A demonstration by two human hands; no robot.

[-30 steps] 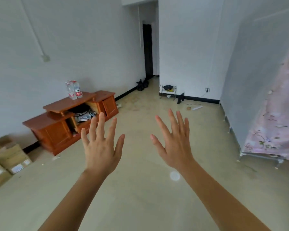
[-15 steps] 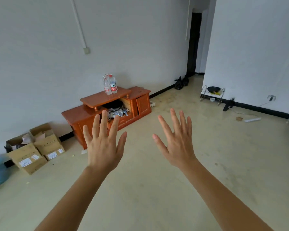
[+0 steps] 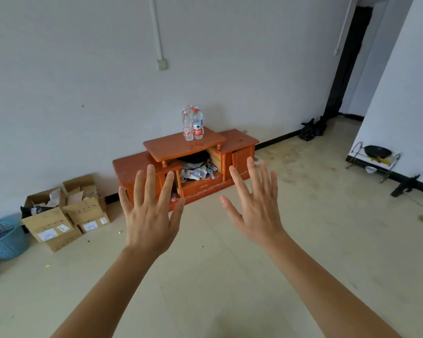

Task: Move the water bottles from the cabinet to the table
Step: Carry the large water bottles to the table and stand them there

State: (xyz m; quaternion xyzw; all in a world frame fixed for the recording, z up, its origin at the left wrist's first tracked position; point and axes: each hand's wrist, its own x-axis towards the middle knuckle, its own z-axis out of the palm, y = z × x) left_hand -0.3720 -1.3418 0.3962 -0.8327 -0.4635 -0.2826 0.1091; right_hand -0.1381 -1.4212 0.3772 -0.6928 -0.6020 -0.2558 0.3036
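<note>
Water bottles (image 3: 193,125) stand upright in a tight cluster on the raised middle shelf of the orange wooden cabinet (image 3: 171,146), close to that shelf's back edge and a little right of its middle. They are clear with red caps and red-and-white labels, and they overlap so much that their number is hard to settle, perhaps three. The cabinet sits on the floor (image 3: 303,215) against the white wall (image 3: 83,69), with a lower top at each end and an open middle compartment under the shelf stuffed with papers, cables and something dark. Nearer the camera, the left hand (image 3: 149,215) and the right hand (image 3: 257,211) are held up side by side in the air, backs toward the camera and apart from each other. On each the fingers are straight and fanned wide, thumbs out, and neither hand holds or touches anything. In the view the left hand's fingertips overlap the cabinet's left end and the right hand's overlap its right-hand door. Bare forearms run down to the lower edge. Left of the cabinet, along the same wall, are open cardboard boxes (image 3: 66,215) with white labels and crumpled paper inside, and beyond them a blue plastic basket (image 3: 4,237). Right of the cabinet, black bags (image 3: 313,129) lie near a dark doorway (image 3: 349,57), and a wire rack (image 3: 359,162) holding a black wok (image 3: 377,151) stands against the right wall.
</note>
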